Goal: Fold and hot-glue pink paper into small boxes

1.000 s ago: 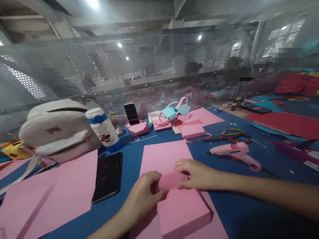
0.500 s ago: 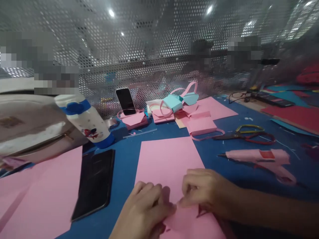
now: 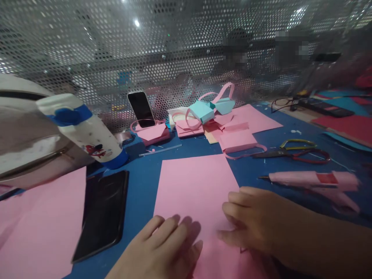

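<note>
A pink paper sheet (image 3: 190, 178) lies in front of me on the blue table. Over its lower left part is my left hand (image 3: 167, 244), fingers bent and loose, thumb apart from them, nothing gripped. My right hand (image 3: 252, 221) is at the sheet's right side, fingers curled, with a gap between thumb and forefinger; it is slightly blurred. More pink paper shows between and below the hands, and I cannot tell how it joins the sheet. Right of the sheet lies a pink glue gun (image 3: 314, 182), with scissors (image 3: 293, 153) behind it.
On the left are a black phone (image 3: 104, 211), more pink paper (image 3: 49, 224), a tilted bottle (image 3: 87, 131) and a pale bag (image 3: 26, 135). Small paper bags (image 3: 236, 139) and an upright phone (image 3: 141, 108) stand before a perforated metal screen (image 3: 174, 58). Coloured sheets (image 3: 348, 126) lie far right.
My hands have moved apart, and their fingers have loosened from the pinch on the paper between them. The camera view has shifted slightly.
</note>
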A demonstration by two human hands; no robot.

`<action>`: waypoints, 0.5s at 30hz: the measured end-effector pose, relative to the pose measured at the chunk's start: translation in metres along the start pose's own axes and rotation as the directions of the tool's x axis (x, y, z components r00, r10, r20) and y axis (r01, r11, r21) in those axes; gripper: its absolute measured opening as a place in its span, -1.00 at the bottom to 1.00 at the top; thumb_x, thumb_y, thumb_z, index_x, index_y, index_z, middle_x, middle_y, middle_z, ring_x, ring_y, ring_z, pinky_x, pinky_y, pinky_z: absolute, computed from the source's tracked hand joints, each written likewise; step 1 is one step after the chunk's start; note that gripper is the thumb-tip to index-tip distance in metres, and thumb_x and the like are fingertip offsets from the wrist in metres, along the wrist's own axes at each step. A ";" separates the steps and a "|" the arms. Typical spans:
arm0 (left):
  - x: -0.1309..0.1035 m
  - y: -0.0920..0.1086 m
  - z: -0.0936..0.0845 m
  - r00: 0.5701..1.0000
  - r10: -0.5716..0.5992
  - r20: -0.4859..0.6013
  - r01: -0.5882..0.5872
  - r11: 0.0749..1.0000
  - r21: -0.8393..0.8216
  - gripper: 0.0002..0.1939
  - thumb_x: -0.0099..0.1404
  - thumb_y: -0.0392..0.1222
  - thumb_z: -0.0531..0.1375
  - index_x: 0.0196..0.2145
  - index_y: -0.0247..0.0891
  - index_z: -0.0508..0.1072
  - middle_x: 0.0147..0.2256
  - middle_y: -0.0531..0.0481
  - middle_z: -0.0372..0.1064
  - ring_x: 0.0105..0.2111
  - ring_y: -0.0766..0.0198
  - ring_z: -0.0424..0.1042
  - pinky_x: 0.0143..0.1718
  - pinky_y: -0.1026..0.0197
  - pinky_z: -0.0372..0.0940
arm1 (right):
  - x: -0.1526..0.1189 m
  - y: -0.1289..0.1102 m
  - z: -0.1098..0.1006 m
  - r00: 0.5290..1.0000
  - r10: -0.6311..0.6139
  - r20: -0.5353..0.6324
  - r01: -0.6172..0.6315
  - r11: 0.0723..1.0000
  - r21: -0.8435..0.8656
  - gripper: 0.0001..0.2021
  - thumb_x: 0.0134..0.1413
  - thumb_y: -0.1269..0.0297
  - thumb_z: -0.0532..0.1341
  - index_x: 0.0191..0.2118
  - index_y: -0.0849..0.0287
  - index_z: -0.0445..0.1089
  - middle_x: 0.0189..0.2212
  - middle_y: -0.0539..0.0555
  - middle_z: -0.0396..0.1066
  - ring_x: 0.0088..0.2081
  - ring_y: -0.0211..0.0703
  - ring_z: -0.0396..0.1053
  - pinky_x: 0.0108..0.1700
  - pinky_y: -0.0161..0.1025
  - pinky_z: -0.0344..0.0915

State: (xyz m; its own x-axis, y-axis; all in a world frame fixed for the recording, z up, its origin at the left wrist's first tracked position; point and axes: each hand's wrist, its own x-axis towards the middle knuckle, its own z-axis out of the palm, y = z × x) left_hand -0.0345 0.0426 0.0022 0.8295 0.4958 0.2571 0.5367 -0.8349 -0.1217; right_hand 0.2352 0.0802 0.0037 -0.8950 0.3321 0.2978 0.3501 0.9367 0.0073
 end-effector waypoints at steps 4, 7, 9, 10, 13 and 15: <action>-0.002 0.001 -0.001 0.995 -0.098 -0.010 0.098 0.995 -0.002 -0.72 0.44 -0.23 0.07 0.06 -0.24 0.43 -0.16 0.05 0.53 -0.28 0.28 0.45 -0.21 0.19 0.24 | -0.003 -0.002 -0.004 0.999 0.024 -0.029 -0.026 0.997 -0.077 -0.95 0.23 0.32 0.24 -0.25 0.04 0.47 -0.45 0.03 0.33 -0.35 -0.07 0.14 -0.41 -0.15 -0.12; -0.003 -0.002 -0.006 0.997 -0.072 0.030 0.073 0.997 -0.005 -0.70 0.40 -0.20 0.11 0.05 -0.26 0.43 -0.15 0.05 0.52 -0.37 0.31 0.42 -0.28 0.19 0.23 | -0.004 0.000 -0.010 0.999 0.023 0.023 -0.021 0.997 -0.079 -0.95 0.19 0.33 0.26 -0.28 0.06 0.48 -0.48 0.05 0.32 -0.37 -0.06 0.14 -0.44 -0.15 -0.14; -0.003 -0.004 -0.011 0.999 -0.025 0.032 0.025 1.000 0.001 -0.73 0.39 -0.20 0.12 0.00 -0.30 0.45 -0.15 0.03 0.52 -0.39 0.31 0.40 -0.30 0.18 0.21 | -0.004 0.000 -0.012 0.997 0.010 0.074 -0.004 0.997 -0.074 -0.95 0.17 0.33 0.28 -0.32 0.08 0.48 -0.49 0.06 0.31 -0.39 -0.07 0.14 -0.46 -0.15 -0.16; -0.003 -0.004 -0.013 1.000 -0.012 0.023 0.011 1.000 0.006 -0.76 0.39 -0.22 0.12 -0.04 -0.31 0.47 -0.16 0.02 0.52 -0.39 0.30 0.40 -0.31 0.18 0.20 | -0.004 0.000 -0.011 0.996 0.015 0.090 -0.009 0.997 -0.075 -0.94 0.16 0.33 0.28 -0.36 0.09 0.47 -0.50 0.06 0.31 -0.39 -0.08 0.14 -0.46 -0.15 -0.17; 0.000 -0.001 -0.017 1.000 0.024 -0.007 -0.024 1.000 0.004 -0.83 0.40 -0.27 0.10 -0.22 -0.29 0.50 -0.19 0.00 0.51 -0.40 0.30 0.38 -0.34 0.17 0.17 | -0.005 -0.003 -0.006 0.992 0.049 0.113 -0.041 0.997 -0.072 -0.81 0.10 0.38 0.31 -0.51 0.13 0.39 -0.53 0.05 0.28 -0.42 -0.11 0.12 -0.48 -0.14 -0.21; 0.002 0.003 -0.018 1.000 0.000 -0.004 0.000 1.000 -0.024 -0.82 0.39 -0.30 0.09 -0.30 -0.26 0.50 -0.23 0.00 0.49 -0.42 0.30 0.35 -0.37 0.17 0.14 | -0.006 -0.005 -0.004 0.987 0.067 0.146 -0.059 0.997 -0.055 -0.78 0.01 0.45 0.32 -0.56 0.15 0.34 -0.53 0.05 0.26 -0.44 -0.12 0.10 -0.48 -0.14 -0.21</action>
State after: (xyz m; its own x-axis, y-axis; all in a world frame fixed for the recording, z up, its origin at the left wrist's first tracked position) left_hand -0.0338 0.0375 0.0196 0.8286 0.4951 0.2613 0.5332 -0.8402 -0.0986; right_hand 0.2401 0.0725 0.0056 -0.9003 0.4065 0.1553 0.4172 0.9078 0.0424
